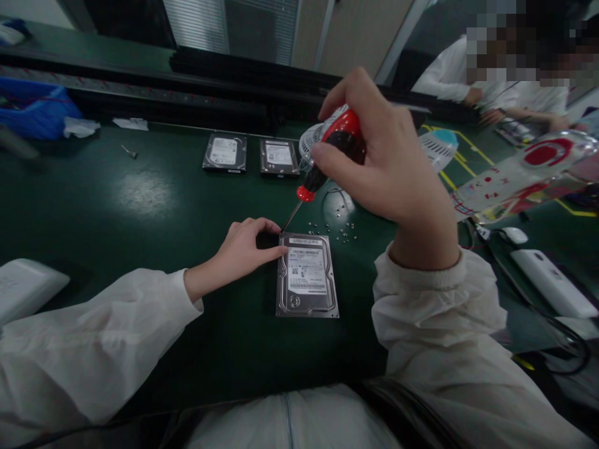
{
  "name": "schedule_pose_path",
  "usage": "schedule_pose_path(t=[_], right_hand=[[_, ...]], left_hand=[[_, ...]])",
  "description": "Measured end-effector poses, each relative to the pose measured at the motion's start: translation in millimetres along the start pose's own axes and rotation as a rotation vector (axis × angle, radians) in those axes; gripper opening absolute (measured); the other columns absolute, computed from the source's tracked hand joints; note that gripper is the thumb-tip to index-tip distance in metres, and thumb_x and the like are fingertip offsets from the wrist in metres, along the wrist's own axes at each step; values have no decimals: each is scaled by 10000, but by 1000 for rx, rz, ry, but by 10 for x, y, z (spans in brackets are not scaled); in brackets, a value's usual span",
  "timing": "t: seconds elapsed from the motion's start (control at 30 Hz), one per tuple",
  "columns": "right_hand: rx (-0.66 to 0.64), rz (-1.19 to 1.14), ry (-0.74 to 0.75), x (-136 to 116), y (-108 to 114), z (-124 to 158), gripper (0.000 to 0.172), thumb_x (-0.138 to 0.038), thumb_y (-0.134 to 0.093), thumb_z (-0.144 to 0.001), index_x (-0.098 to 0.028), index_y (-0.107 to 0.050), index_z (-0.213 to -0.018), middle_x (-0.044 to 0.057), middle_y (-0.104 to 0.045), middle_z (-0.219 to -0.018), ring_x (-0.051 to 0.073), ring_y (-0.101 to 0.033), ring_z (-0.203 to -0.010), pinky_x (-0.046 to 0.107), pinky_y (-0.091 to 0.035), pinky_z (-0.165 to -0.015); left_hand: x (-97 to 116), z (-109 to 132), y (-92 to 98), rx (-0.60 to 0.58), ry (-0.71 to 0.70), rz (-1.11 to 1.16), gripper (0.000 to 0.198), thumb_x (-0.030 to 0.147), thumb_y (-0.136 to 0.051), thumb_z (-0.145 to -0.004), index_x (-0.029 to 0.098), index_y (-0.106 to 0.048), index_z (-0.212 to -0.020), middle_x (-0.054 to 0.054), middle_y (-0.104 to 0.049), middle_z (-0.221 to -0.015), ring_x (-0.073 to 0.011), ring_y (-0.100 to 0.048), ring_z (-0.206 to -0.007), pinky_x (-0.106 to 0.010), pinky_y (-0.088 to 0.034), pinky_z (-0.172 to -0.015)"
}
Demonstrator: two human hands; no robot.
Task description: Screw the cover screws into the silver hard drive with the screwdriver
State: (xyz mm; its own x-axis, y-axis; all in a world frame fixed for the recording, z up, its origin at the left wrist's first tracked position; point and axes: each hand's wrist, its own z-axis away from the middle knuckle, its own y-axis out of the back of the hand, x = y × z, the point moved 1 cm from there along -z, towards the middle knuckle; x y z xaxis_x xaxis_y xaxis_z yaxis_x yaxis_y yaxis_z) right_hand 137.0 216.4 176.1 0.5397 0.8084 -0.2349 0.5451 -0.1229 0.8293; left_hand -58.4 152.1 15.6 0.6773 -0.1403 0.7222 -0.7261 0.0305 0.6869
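Observation:
A silver hard drive (306,271) with a white label lies flat on the green table in front of me. My left hand (241,249) grips its upper left edge, thumb on the label side and forefinger by the corner. In my right hand (384,143) is a red and black screwdriver (344,134), held at a slant. Its thin shaft comes down to the drive's upper left corner; whether the tip sits in a screw is too small to tell. Several tiny screws (345,236) are scattered just beyond the drive, to the right.
Two more hard drives, one on the left (224,151) and one on the right (279,157), lie further back. A white fan (311,140) stands partly behind my right hand. On the right are a plastic bottle (510,171) and a white box (555,280). A blue-lined bin (35,109) sits far left. People work at back right.

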Motion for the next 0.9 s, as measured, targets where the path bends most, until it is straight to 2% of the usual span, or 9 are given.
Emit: schedule_pose_path(t=[0.1,0.17,0.27,0.33,0.43,0.53,0.6,0.8,0.9], right_hand=[[36,29,-27,6,-5,-7,208,-422,-583,-943,-232,-550,-1020,45,-620,-945,194,-488,-782,352,-327,-744],[26,8,14,6,-4,-7,174,-262,-608,-874,-230,-529,-1026,53,-620,-1006,189,-483,-784,351,-330,-747],[-7,-26,52,7,-11,-6,309,-142,-580,-791,-230,-502,-1078,58,-605,-1037,190,-499,-787,344,-333,-722],[8,-7,17,15,-29,-9,222,-267,-578,-886,-219,-514,-1092,52,-598,-958,195,-505,-762,345,-332,-705],[68,55,-49,19,-59,-14,277,-482,-542,-960,-227,-538,-1066,31,-584,-832,204,-518,-727,341,-339,-692],[59,62,-29,-15,-70,-8,201,-323,-576,-898,-251,-523,-1078,37,-627,-909,213,-570,-787,337,-375,-707],[31,23,19,-55,-66,-1,273,-220,-564,-837,-250,-510,-1103,45,-642,-1005,206,-588,-815,335,-404,-726],[58,-7,10,-66,-40,1,221,-436,-517,-973,-224,-556,-1019,34,-630,-847,200,-547,-710,347,-374,-682],[45,-10,34,-31,-12,-4,110,-295,-561,-899,-228,-556,-987,11,-604,-836,185,-524,-716,337,-362,-682]], left_hand=[[1,0,-6,6,-11,-5,391,527,-726,-854,229,-694,-1105,-58,-744,-1134,-299,-652,-1070,-505,-453,-1017],[-1,1,-11,13,-12,-9,385,524,-727,-851,227,-696,-1094,-58,-747,-1122,-299,-652,-1066,-502,-450,-1017],[-8,3,-16,14,-10,-3,392,526,-730,-849,225,-695,-1098,-60,-745,-1128,-299,-650,-1074,-500,-448,-1020],[-15,4,-16,12,-11,0,401,534,-729,-852,226,-694,-1107,-61,-742,-1139,-300,-652,-1078,-499,-450,-1019],[-24,2,-13,8,-10,-4,400,545,-722,-856,235,-696,-1106,-57,-741,-1144,-303,-655,-1078,-497,-458,-1012],[-32,1,-14,6,-16,0,408,549,-729,-848,231,-695,-1102,-58,-739,-1142,-306,-656,-1082,-503,-458,-1018],[-35,1,-15,10,-20,7,414,548,-737,-841,227,-696,-1100,-61,-739,-1137,-306,-660,-1082,-507,-458,-1021],[-44,-9,-13,7,-19,2,420,551,-729,-837,232,-703,-1109,-66,-744,-1130,-308,-672,-1056,-514,-466,-1013],[-58,-15,-14,5,-17,5,443,567,-734,-825,229,-708,-1111,-69,-746,-1121,-311,-674,-1053,-513,-474,-1005]])
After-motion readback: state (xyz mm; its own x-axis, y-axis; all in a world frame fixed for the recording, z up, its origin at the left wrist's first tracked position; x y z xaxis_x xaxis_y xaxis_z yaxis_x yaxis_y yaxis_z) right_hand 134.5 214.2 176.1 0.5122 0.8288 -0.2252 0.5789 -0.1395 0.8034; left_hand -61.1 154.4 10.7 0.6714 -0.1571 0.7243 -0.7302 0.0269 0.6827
